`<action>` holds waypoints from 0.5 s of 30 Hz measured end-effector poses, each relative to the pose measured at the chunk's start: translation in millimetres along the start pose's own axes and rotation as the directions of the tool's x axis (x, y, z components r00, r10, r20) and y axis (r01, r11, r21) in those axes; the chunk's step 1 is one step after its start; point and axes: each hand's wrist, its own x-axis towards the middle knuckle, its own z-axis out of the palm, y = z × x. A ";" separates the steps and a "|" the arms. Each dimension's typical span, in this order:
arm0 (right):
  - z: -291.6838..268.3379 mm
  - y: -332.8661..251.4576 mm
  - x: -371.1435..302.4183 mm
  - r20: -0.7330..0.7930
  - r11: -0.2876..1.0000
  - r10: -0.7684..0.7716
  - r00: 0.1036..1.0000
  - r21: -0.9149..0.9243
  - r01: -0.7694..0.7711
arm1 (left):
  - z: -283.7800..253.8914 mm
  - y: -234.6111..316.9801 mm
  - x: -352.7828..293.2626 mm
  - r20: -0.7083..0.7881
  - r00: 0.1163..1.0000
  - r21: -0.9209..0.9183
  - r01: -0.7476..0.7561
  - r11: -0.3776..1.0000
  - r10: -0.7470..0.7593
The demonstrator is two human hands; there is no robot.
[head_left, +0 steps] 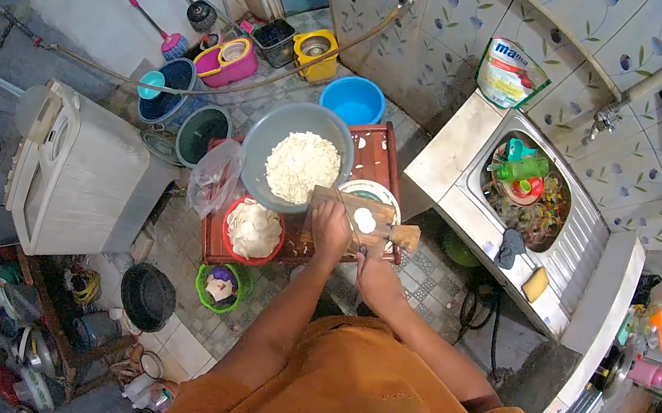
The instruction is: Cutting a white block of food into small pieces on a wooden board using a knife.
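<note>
A wooden cutting board point(328, 197) with a handle lies across a white round container point(373, 189). On the board rests a pale white slice point(364, 219) of food. My right hand point(377, 280) is closed around the handle of a knife point(350, 215), whose thin blade points away over the board. My left hand point(330, 228) is at the board's left near edge, fingers curled; what they hold is hidden. Just beyond, a big grey basin point(251, 149) contains a heap of small white pieces point(302, 167). To the left, a red bowl point(276, 254) is filled with larger white chunks point(254, 229).
These stand on a low reddish-brown table point(213, 244). A plastic bag point(216, 178), a green basket point(202, 277) and a blue basin point(353, 98) surround it. At right is a metal sink point(575, 239) with a sponge point(535, 283); at left, a white washing machine point(82, 174).
</note>
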 end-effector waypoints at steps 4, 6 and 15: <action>-0.3 -3.4 0.2 0.003 0.999 0.029 1.000 -0.025 -0.029 | 1.4 -4.9 -1.6 0.029 0.999 0.007 0.013 1.000 -0.013; 1.5 -3.2 1.1 0.015 0.998 0.044 0.999 -0.036 -0.043 | 1.9 -7.5 -2.5 0.039 0.999 -0.035 0.017 0.999 -0.016; -5.1 -9.5 3.7 0.070 0.992 0.118 0.991 -0.043 -0.115 | 3.4 -7.7 -2.7 0.075 0.997 -0.053 0.037 0.998 -0.033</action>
